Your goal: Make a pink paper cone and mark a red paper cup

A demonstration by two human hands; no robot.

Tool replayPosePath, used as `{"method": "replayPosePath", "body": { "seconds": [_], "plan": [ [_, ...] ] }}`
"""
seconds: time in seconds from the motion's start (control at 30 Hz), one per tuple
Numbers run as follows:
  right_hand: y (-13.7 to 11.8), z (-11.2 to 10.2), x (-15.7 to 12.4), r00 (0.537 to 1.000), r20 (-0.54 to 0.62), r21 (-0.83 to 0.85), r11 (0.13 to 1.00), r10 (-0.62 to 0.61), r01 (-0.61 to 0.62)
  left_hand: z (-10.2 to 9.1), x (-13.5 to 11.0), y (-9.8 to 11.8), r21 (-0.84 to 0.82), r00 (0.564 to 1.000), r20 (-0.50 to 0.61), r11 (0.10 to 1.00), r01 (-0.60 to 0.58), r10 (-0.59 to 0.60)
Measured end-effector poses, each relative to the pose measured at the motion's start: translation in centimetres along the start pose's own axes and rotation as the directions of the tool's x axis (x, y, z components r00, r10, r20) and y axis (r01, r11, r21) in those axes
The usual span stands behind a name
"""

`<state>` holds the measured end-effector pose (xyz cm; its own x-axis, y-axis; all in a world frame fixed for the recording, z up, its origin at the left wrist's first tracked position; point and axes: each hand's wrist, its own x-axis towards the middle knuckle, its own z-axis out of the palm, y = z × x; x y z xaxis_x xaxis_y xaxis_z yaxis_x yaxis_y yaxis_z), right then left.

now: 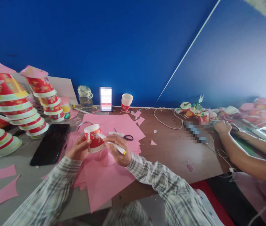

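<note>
My left hand (80, 147) grips a red and white paper cup (97, 142) by its left side, fingers wrapped round it. In my right hand (120, 150) is a white marker pen (116, 146) with a yellow end, its other end against or very near the cup's printed side. Pink paper sheets (114, 185) lie under both hands. A small pink paper cone (107, 158) stands just below the cup. Scissors with black handles (128, 137) and a white tube (115, 134) rest on the paper beyond my right hand.
Tall leaning stacks of paper cups (22, 110) stand at the left, beside a black tablet (50, 144). A water jug (85, 98), a lit phone (106, 99) and another cup (126, 102) line the blue wall. At right, a co-worker's hands (222, 127) work near a power strip (195, 131).
</note>
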<state>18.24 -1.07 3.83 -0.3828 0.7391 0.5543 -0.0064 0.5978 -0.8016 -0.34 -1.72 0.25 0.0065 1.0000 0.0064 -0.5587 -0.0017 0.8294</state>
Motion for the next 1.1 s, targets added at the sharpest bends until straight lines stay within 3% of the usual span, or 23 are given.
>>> {"method": "replayPosePath", "body": {
  "seconds": [0.17,0.33,0.53,0.8,1.1],
  "plan": [
    [-0.5,-0.6,0.2,0.997,-0.078,0.076,0.997,-0.025,0.031,0.0,0.0,0.3,-0.02,0.999,0.05,1.0,0.014,-0.013],
    [0.1,0.0,0.2,0.993,-0.116,0.015,0.999,-0.033,0.035,-0.6,0.5,-0.3,-0.077,1.0,0.026,0.997,0.008,-0.006],
    [0.6,0.8,-0.3,0.998,0.005,-0.108,0.992,-0.061,0.061,0.2,0.5,-0.6,-0.166,0.997,-0.019,0.984,0.066,-0.07],
    [0.2,0.5,-0.5,0.991,0.1,-0.108,0.989,-0.088,0.098,1.0,-0.1,-0.2,0.078,1.0,-0.011,0.997,-0.025,0.026],
    [0.4,0.2,0.0,0.987,0.108,-0.109,0.986,-0.118,0.13,1.6,-0.1,-0.4,0.115,0.998,-0.051,0.993,-0.038,0.044]
  ]
}}
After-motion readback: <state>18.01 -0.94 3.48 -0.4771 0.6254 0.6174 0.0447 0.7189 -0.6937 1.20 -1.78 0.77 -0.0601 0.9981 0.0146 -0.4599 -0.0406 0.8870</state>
